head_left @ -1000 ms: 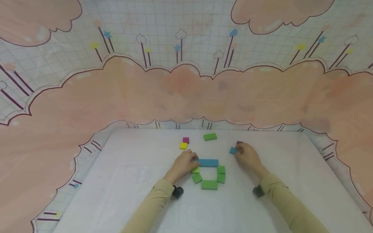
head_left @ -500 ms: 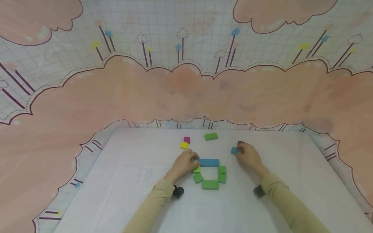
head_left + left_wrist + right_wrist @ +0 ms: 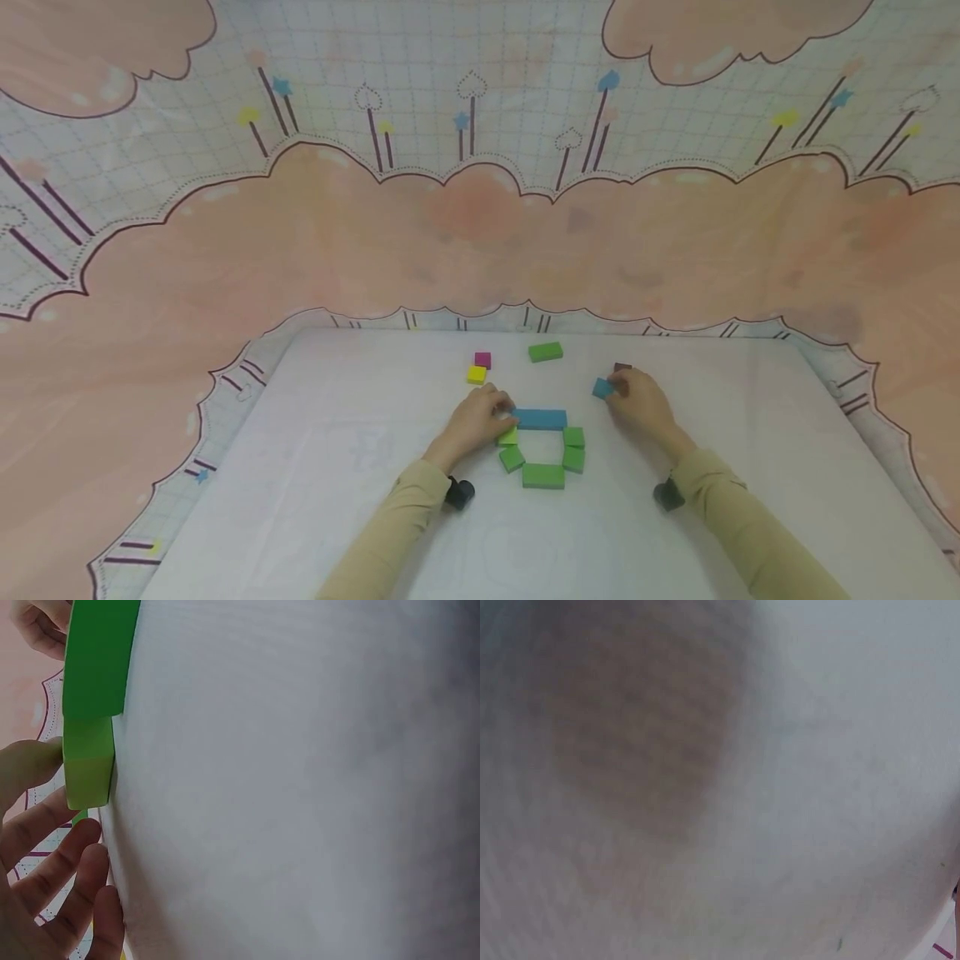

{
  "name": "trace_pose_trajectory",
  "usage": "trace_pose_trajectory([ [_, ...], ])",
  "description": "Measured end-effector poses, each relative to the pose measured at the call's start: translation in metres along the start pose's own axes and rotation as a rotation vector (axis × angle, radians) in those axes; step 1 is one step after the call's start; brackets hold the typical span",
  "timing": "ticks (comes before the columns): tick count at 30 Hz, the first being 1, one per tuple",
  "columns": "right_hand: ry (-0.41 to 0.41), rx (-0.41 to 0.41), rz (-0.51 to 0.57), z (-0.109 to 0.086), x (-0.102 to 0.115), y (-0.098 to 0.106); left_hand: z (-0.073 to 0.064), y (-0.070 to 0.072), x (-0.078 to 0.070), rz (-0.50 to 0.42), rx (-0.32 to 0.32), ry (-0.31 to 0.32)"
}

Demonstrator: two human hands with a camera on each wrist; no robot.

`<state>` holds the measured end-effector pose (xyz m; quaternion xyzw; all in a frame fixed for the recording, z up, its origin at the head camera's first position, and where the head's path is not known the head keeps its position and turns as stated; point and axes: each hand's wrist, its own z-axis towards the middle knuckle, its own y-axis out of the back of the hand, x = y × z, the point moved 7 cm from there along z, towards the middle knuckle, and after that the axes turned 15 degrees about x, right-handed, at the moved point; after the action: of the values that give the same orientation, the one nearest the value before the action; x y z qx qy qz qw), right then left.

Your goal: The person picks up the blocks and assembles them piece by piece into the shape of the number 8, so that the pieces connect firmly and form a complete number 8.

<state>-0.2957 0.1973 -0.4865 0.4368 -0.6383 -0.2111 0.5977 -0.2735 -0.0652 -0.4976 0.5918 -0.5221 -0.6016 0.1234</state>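
Note:
In the head view my left hand [image 3: 475,423] has its thumb and index finger at the left end of a long blue block [image 3: 542,419], apparently pinching it. Below the thumb sits a light green block [image 3: 507,437], which the left wrist view shows close to the thumb and index finger; the other fingers are loosely bent. My right hand [image 3: 641,407] pinches a small blue cube [image 3: 602,388] between thumb and fingertips. A dark brown block [image 3: 622,367] lies just behind that hand, partly covered. The right wrist view is too blurred to show the fingers.
Green blocks form a ring with the blue one: a tilted block [image 3: 512,458], a long front block [image 3: 543,477] and two right-side blocks [image 3: 573,458]. Farther back lie a yellow block [image 3: 476,375], a magenta block [image 3: 483,360] and a green block [image 3: 545,352] on the white table [image 3: 330,467].
The head view shifts slightly, moving everything a little to the right. Both hands stay almost still, and the small blue cube remains in the right hand's fingertips.

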Motion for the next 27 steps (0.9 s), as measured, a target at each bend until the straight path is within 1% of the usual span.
trace_pose_trajectory([
  [9, -0.035, 0.021, 0.025, 0.000, 0.002, -0.005, -0.002, 0.001, -0.002, -0.007, 0.006, 0.000],
  [19, 0.003, 0.033, 0.025, -0.001, 0.013, -0.009, 0.000, 0.000, -0.001, -0.028, 0.014, 0.000],
  [25, 0.006, 0.049, 0.058, -0.002, 0.019, -0.012, 0.001, 0.000, -0.001, -0.014, 0.012, 0.000],
  [27, 0.019, 0.049, 0.055, -0.003, 0.021, -0.013, 0.001, 0.000, -0.001, -0.011, 0.012, 0.001],
])
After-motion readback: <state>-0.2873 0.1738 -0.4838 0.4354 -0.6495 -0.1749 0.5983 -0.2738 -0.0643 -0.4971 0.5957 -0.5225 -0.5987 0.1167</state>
